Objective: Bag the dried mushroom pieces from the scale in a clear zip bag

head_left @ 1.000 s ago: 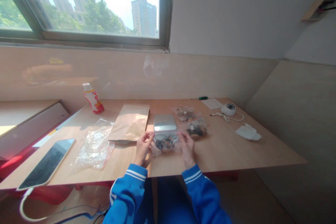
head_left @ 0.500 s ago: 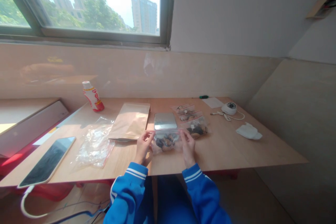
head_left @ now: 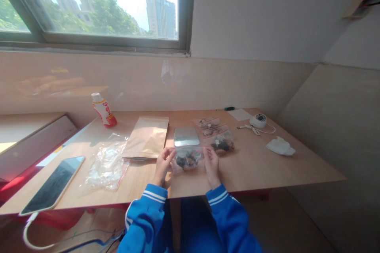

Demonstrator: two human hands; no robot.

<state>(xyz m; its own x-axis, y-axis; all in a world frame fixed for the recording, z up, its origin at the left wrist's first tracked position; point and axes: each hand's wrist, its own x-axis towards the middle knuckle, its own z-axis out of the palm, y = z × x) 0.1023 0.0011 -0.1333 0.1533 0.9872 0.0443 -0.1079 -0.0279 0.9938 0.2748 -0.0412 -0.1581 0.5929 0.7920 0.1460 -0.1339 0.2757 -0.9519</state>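
A red and white bottle (head_left: 103,110) stands on the worktop (head_left: 252,170), near a brown paper bag (head_left: 146,136). A clear plastic bag (head_left: 107,166) lies crumpled beside a phone (head_left: 52,185), and a white cord (head_left: 26,233) hangs down from the phone. A flat silver scale (head_left: 186,136) sits in the middle. Past it are more small zip bags (head_left: 222,145) with dark bits inside. To the right are a round white thing (head_left: 257,120), a sheet of paper (head_left: 240,114), a little green thing (head_left: 229,108) and a soft white tissue (head_left: 280,146). Tall buildings and trees show through the window (head_left: 101,4).

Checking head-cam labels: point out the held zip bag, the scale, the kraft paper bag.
Zip bag (head_left: 187,161), head view, point on its dark contents.
Scale (head_left: 186,136), head view, point on its metal top.
Kraft paper bag (head_left: 146,137), head view, point on its front face.
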